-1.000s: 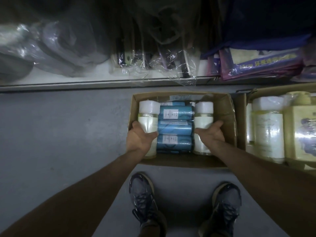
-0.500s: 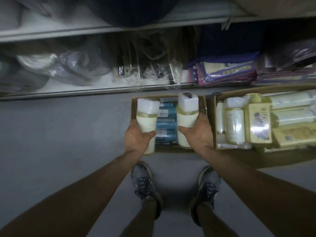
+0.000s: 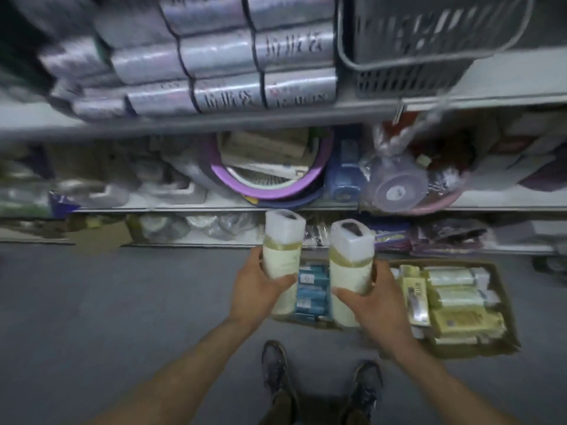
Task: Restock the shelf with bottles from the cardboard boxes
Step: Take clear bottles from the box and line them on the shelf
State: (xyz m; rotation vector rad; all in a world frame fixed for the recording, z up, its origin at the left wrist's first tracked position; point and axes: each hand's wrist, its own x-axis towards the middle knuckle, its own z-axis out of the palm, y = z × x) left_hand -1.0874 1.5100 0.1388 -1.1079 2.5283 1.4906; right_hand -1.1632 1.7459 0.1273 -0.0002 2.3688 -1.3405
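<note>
Grey floor (image 3: pixel 122 302) runs along the foot of a stocked shelving unit (image 3: pixel 214 119). Its far levels hold silver wrapped packs (image 3: pixel 221 53), a grey basket (image 3: pixel 429 41) and a purple-rimmed basin (image 3: pixel 267 191), all smeared by blur. Each hand grips one cream, white-capped bottle, held upright in the air in front of the lowest shelves. The left hand (image 3: pixel 257 289) has its fingers curled round the left bottle (image 3: pixel 280 253), and the right hand (image 3: pixel 377 305) is wrapped round the right bottle (image 3: pixel 351 265). The two bottles are side by side, not touching. Beneath them a cardboard box (image 3: pixel 310 323) sits on the floor with blue containers (image 3: pixel 310 296) lying in a row inside. Just right of it, a second cardboard box (image 3: pixel 478 350) holds pale yellow bottles (image 3: pixel 454 299) lying on their sides. Two dark shoes (image 3: pixel 274 366) stand on the near floor.
</note>
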